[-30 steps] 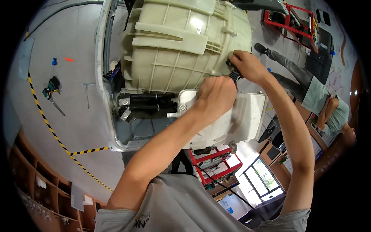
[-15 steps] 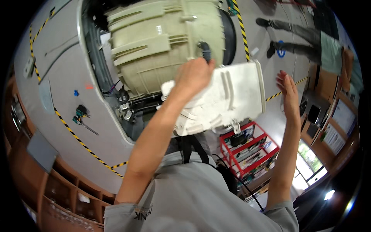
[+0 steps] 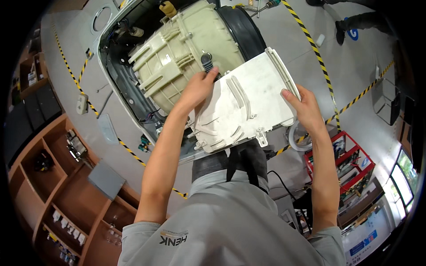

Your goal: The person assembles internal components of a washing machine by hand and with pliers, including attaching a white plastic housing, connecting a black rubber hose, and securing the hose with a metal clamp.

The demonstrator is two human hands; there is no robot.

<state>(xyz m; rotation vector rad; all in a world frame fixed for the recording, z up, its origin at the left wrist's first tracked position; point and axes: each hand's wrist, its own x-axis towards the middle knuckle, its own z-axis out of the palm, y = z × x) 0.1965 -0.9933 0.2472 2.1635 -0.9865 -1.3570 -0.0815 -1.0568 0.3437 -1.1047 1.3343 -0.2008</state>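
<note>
A white plastic dispenser housing (image 3: 262, 88), flat with raised ribs, is held up in front of me. My right hand (image 3: 306, 106) grips its right edge, thumb on the top face and fingers underneath. My left hand (image 3: 197, 88) is closed at the housing's left side, around the lower end of a dark corrugated hose (image 3: 207, 62); the joint there is hidden by my fingers. Just beyond lies the cream tub (image 3: 166, 66) of an opened washing machine, with a black ring (image 3: 242, 29) at its right end. The grey cabinet frame (image 3: 126, 93) surrounds the tub.
A red tool cart (image 3: 339, 155) stands at the right. Brown shelving (image 3: 66, 186) fills the lower left. Black-and-yellow tape (image 3: 317, 53) marks the floor. A white ring (image 3: 298, 137) sits beyond my right forearm. At the top right, another person's leg (image 3: 366, 24) shows.
My right hand, free and spread before, now holds the housing's right edge. The left hand stays at the hose. My view has turned, and the housing sits tilted up at its right end.
</note>
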